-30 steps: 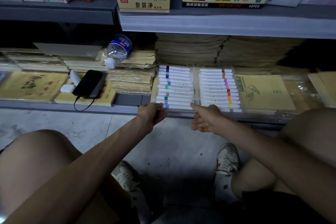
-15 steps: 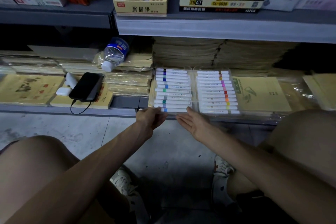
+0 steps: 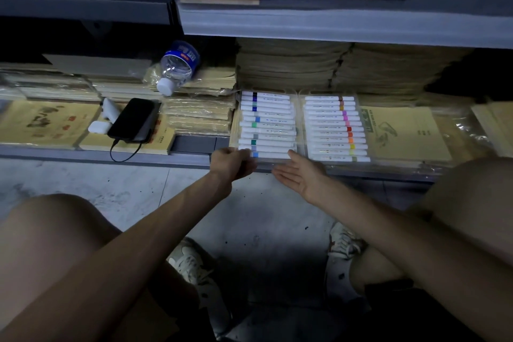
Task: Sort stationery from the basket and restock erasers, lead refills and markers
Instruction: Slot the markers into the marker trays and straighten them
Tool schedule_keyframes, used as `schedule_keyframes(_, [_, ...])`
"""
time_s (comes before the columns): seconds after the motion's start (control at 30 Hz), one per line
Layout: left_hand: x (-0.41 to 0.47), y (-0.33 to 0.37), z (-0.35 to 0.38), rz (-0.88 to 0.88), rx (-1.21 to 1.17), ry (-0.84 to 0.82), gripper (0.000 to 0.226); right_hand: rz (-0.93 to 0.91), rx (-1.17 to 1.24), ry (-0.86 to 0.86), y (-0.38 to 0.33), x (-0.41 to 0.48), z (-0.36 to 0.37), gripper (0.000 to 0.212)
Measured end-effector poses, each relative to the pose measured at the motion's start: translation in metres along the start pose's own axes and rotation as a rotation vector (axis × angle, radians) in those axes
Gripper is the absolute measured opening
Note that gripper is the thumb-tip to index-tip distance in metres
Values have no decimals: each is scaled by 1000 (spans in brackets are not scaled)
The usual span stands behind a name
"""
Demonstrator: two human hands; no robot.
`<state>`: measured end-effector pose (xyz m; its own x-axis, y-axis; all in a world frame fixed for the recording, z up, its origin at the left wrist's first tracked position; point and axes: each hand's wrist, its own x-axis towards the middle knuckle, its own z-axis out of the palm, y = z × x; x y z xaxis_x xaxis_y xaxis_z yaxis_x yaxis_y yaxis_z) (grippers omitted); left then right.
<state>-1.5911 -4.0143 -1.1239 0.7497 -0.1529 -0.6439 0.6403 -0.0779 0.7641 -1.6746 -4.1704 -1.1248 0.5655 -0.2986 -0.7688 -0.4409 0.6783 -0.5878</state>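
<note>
- Over the last second the right hand (image 3: pixel 301 175) has uncurled from a pointing shape into a flat, palm-up spread. It now sits just below the near edge of the marker case (image 3: pixel 299 125).
- From where I stand, the left hand (image 3: pixel 231 165) has its fingers curled over the case's near-left corner, gripping it. The right hand holds nothing, its fingers straight.
- The clear case lies flat at the front of the lower shelf (image 3: pixel 166 158), on top of tan notebooks (image 3: pixel 402 130). Its two rows of white markers sit side by side.
- Worry one: it is held at one corner only. A pull from there could swing the case round and tip it off the shelf lip onto the floor (image 3: pixel 258 216) before the open palm gets under it.
- Worry two: if the lid isn't latched, and I can't tell, a twist could pop it open and scatter the markers.
</note>
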Motion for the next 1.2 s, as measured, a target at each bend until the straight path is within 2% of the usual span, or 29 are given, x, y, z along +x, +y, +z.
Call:
schedule_keyframes(0.1, [-5, -1, -4, 125, 233, -12, 39, 21, -96, 9, -4, -9, -4, 40])
schedule_keyframes(0.17, [-7, -3, -8, 191, 345, 16, 38, 38, -147, 2, -3, -17, -8, 35])
schedule_keyframes(0.3, [-10, 1, -16, 335, 533, 119, 52, 9, -339, -13, 0, -32, -9, 19])
schedule_keyframes(0.4, [-14, 7, -17, 428, 633, 153, 56, -52, -436, -47, -9, -38, -4, 19])
schedule_keyframes(0.5, [-15, 13, -15, 514, 691, 200, 57, -208, -524, -77, -24, -42, 7, 16])
schedule_keyframes(0.6, [-13, 24, -15, 574, 696, 234, 56, -381, -694, -9, -36, -35, 14, 9])
schedule_keyframes(0.73, [-6, 38, -11, 552, 647, 182, 46, -556, -954, 97, -46, -15, 14, 18])
schedule_keyframes(0.83, [3, 39, -5, 534, 623, 160, 40, -626, -1161, 172, -55, -1, 16, 38])
schedule_keyframes(0.9, [7, 39, 0, 540, 616, 146, 36, -607, -1219, 196, -61, 10, 20, 48])
schedule_keyframes(1.03, [13, 39, 10, 607, 630, 100, 34, -421, -1053, 150, -61, 21, 26, 64])
schedule_keyframes(1.13, [22, 35, 11, 553, 641, 72, 31, -365, -1006, 129, -61, 22, 28, 50])
schedule_keyframes(1.2, [26, 33, 10, 520, 588, 66, 28, -307, -946, 106, -64, 26, 31, 53])
